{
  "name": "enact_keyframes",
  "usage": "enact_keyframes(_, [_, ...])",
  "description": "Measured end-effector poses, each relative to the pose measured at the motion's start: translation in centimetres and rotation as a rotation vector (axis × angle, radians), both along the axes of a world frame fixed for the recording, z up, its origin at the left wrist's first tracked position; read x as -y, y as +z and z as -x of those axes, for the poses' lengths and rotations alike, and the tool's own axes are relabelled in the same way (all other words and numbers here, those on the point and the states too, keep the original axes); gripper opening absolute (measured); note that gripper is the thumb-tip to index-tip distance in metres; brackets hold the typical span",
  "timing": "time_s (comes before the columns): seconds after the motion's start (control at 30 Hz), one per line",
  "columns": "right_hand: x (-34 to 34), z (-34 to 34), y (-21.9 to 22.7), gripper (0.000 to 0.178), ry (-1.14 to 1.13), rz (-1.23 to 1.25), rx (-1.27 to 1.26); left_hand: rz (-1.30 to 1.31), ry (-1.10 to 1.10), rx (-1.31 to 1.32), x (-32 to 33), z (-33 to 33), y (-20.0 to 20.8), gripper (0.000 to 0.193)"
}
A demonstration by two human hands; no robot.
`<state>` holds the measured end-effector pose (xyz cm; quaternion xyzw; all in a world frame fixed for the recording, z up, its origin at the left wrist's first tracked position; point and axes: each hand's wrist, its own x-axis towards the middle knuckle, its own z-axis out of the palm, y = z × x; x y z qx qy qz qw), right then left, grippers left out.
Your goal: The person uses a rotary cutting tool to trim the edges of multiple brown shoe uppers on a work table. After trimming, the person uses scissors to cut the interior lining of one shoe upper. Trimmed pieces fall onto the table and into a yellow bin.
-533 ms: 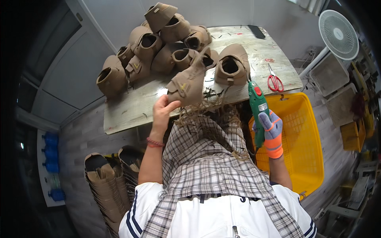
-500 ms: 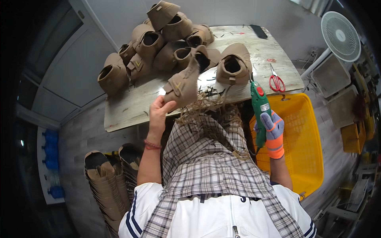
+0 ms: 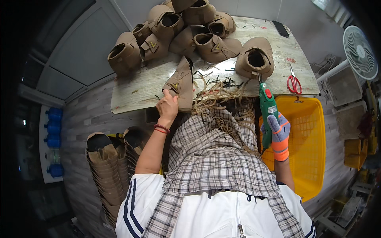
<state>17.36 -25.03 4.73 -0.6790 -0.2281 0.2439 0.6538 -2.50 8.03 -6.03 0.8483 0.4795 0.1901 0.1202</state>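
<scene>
My bare left hand [image 3: 168, 106] pinches the near end of a brown shoe upper [image 3: 183, 84]. The shoe upper stands on edge at the table's front edge, its narrow end pointing away from me and its strap with a yellow V mark facing me. In a grey and orange glove, my right hand [image 3: 279, 131] is wrapped round a slim green electric hand tool [image 3: 268, 104] with a red button. The tool's thin tip points away from me, close to the heel of another brown shoe upper [image 3: 254, 59] on the table.
More shoe uppers [image 3: 168, 27] are heaped at the table's [image 3: 135, 93] back left. Trimmed strips [image 3: 216, 93] lie along the front edge and across my plaid apron. Red-handled scissors [image 3: 294, 84] lie right, above a yellow crate [image 3: 307, 142]. Stacked uppers [image 3: 106, 170] stand lower left.
The shoe upper in my left hand has turned, its narrow end now pointing away and its side flatter toward me. The view has shifted slightly; my right hand still grips the green tool.
</scene>
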Motion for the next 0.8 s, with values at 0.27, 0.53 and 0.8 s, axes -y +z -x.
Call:
enact_keyframes(0.27, [-0.6, -0.5, -0.8, 0.034, 0.022, 0.034, 0.060, 1.211, -0.202, 1.316, -1.6, 4.3, 3.3, 0.033])
enact_keyframes(0.53, [-2.0, -0.1, 0.6, 0.031, 0.051, 0.108, 0.287, 0.938, -0.215, 1.405, -2.6, 1.5, 9.6, 0.027])
enact_keyframes(0.8, [-2.2, 0.3, 0.7, 0.051, 0.026, 0.133, 1.069, 1.528, -0.057, 1.585, -4.2, 0.9, 12.6, 0.015])
